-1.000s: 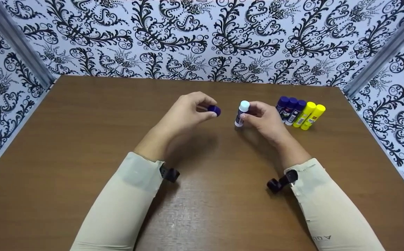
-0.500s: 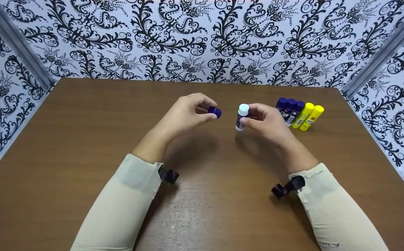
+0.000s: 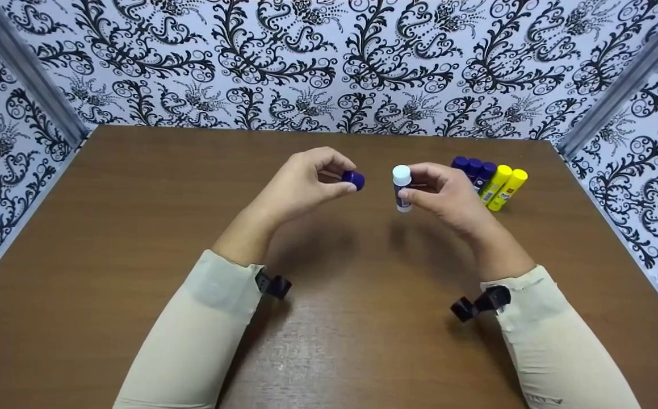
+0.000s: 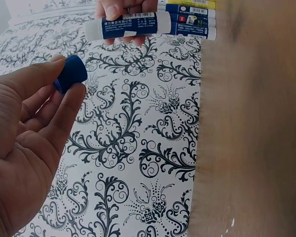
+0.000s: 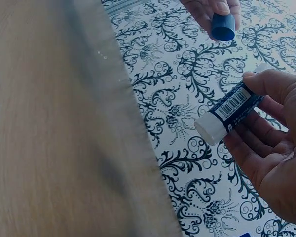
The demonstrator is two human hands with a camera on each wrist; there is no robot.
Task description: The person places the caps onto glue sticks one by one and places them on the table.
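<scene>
Between thumb and fingers, my left hand point(image 3: 300, 184) pinches a dark blue cap point(image 3: 354, 180), whose open end shows in the right wrist view. My right hand point(image 3: 453, 196) holds an uncapped glue stick point(image 3: 402, 190) nearly upright above the table, its white top bare. Thumb and fingers grip it around the navy label; a barcode point(image 5: 233, 103) is visible in the right wrist view. A gap separates the cap from the glue stick. Behind the right hand stand several capped glue sticks in a row, navy-capped ones point(image 3: 474, 168) and two yellow ones point(image 3: 507, 190).
The brown wooden table point(image 3: 135, 227) has patterned black-and-white panels point(image 3: 317, 62) along its back and sides. Dark camera mounts sit at both wrists, the left mount point(image 3: 275, 286) and the right mount point(image 3: 479, 304). The right hand partly hides the navy glue sticks.
My right hand has drifted slightly right, lifting the glue stick a little off the table. The left hand, still pinching the cap, has barely shifted. The row of glue sticks stays put.
</scene>
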